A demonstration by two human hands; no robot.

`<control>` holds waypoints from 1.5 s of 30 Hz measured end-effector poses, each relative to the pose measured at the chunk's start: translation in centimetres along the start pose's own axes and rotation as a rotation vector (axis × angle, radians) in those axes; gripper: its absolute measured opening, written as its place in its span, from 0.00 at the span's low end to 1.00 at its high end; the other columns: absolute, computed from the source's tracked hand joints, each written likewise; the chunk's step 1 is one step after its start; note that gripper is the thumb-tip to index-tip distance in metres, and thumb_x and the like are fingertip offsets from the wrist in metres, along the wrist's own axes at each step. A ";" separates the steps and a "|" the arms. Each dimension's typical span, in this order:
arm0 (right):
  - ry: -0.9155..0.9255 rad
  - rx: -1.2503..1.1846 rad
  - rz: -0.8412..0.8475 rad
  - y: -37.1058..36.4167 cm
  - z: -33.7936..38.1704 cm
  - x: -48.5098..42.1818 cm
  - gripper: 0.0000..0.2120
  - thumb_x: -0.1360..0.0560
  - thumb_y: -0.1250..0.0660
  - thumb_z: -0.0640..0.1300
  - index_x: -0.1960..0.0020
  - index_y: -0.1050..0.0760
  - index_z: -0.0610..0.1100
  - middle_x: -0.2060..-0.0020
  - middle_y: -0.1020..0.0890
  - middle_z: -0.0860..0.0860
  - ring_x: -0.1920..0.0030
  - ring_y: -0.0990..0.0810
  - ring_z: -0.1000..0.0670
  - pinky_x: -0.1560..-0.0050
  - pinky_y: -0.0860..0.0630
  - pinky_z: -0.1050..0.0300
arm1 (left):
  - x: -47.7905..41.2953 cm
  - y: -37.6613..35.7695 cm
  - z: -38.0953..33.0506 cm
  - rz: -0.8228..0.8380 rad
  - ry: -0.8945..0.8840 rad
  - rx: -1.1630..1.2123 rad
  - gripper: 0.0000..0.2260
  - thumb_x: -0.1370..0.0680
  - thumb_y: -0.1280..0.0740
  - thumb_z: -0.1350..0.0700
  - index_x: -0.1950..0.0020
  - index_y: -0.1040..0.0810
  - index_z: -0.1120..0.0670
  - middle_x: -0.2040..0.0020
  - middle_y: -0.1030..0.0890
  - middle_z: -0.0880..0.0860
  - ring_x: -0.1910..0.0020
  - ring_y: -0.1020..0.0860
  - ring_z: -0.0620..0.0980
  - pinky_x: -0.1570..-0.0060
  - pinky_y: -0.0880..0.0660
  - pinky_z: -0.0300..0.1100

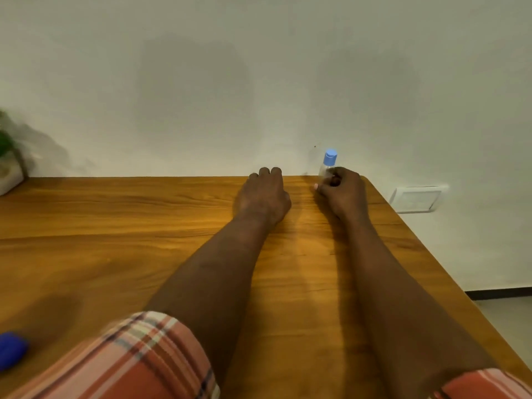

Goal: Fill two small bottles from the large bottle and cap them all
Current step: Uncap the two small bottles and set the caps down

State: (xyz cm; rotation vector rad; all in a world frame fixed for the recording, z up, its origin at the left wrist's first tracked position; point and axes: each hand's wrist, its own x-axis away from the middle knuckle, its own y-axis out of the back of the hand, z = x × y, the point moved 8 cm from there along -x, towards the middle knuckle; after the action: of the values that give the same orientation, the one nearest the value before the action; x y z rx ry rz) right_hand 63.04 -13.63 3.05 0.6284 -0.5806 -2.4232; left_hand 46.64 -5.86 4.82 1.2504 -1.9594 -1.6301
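A small clear bottle [328,165] with a light blue cap stands upright at the far edge of the wooden table [115,226], close to the wall. My right hand [342,191] is curled around the bottle's lower part, which it hides. My left hand [263,194] lies to the left of the bottle at the table's far edge, knuckles up and fingers curled down; whether it holds anything is hidden. A dark blue object [11,349], blurred, lies at the near left edge of the view. No large bottle shows.
A potted green plant [7,156] in a pale pot stands at the far left against the wall. A white wall socket [417,198] sits past the table's right edge. The table's right edge runs diagonally toward me.
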 end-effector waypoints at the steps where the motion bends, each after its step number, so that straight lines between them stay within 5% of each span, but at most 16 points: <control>1: -0.002 -0.011 -0.007 0.5 0.2 1.1 0.22 0.28 0.25 0.45 0.36 0.24 0.40 0.43 0.17 0.44 0.50 0.22 0.51 0.50 0.29 0.58 | 1.1 0.3 -0.2 0.021 0.008 0.019 0.18 0.20 0.40 0.54 0.31 0.33 0.57 0.34 0.29 0.58 0.37 0.29 0.58 0.44 0.30 0.49; 7: -0.008 -0.036 -0.013 3.2 1.9 8.7 0.14 0.29 0.26 0.44 0.45 0.21 0.42 0.56 0.18 0.50 0.55 0.21 0.51 0.55 0.29 0.59 | 8.6 2.1 -1.5 0.108 -0.009 0.071 0.19 0.20 0.40 0.55 0.29 0.34 0.56 0.32 0.30 0.58 0.35 0.30 0.59 0.41 0.29 0.51; 14: -0.042 -0.040 -0.022 6.3 3.7 19.5 0.12 0.30 0.25 0.46 0.48 0.20 0.43 0.58 0.17 0.50 0.60 0.21 0.53 0.62 0.28 0.60 | 19.0 4.6 -1.7 0.121 -0.030 0.195 0.18 0.21 0.40 0.56 0.30 0.32 0.56 0.34 0.27 0.57 0.37 0.28 0.58 0.39 0.29 0.51; 18: -0.070 -0.063 -0.028 7.2 4.7 25.1 0.16 0.31 0.24 0.47 0.45 0.20 0.44 0.55 0.16 0.50 0.56 0.19 0.50 0.53 0.23 0.54 | 23.8 6.1 -0.1 0.089 -0.015 0.244 0.18 0.21 0.39 0.57 0.31 0.31 0.56 0.35 0.26 0.57 0.37 0.27 0.56 0.40 0.29 0.50; 26: -0.017 -0.089 0.042 6.6 8.6 34.3 0.19 0.34 0.22 0.51 0.47 0.22 0.46 0.57 0.16 0.53 0.56 0.18 0.52 0.54 0.22 0.53 | 32.9 9.4 2.9 0.031 -0.076 0.357 0.20 0.22 0.37 0.55 0.30 0.30 0.54 0.37 0.23 0.55 0.38 0.26 0.52 0.39 0.29 0.47; 33: 0.025 -0.120 0.151 4.3 11.4 37.5 0.16 0.36 0.21 0.53 0.54 0.24 0.50 0.61 0.15 0.54 0.61 0.16 0.57 0.59 0.21 0.55 | 35.5 11.4 5.3 0.005 -0.102 0.395 0.22 0.25 0.32 0.52 0.32 0.28 0.52 0.37 0.23 0.52 0.39 0.25 0.50 0.42 0.27 0.45; 38: 0.038 -0.234 0.222 3.6 11.6 37.5 0.15 0.34 0.22 0.48 0.54 0.23 0.45 0.62 0.14 0.50 0.63 0.14 0.51 0.59 0.17 0.48 | 35.1 11.4 5.1 0.005 -0.119 0.420 0.25 0.28 0.27 0.47 0.33 0.27 0.51 0.38 0.23 0.50 0.40 0.24 0.49 0.45 0.27 0.44; 45: -0.013 -0.385 0.311 2.9 11.1 37.0 0.14 0.33 0.22 0.42 0.50 0.21 0.40 0.62 0.13 0.47 0.60 0.13 0.48 0.57 0.17 0.55 | 33.3 11.8 4.6 -0.042 -0.192 0.388 0.16 0.26 0.29 0.53 0.39 0.22 0.52 0.44 0.19 0.50 0.45 0.22 0.52 0.47 0.26 0.49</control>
State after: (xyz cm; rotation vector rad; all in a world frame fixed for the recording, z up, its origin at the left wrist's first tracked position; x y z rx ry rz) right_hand 31.13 -35.54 2.29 0.3322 -0.1866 -2.1612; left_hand 19.23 -28.66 4.46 1.3123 -2.4739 -1.4817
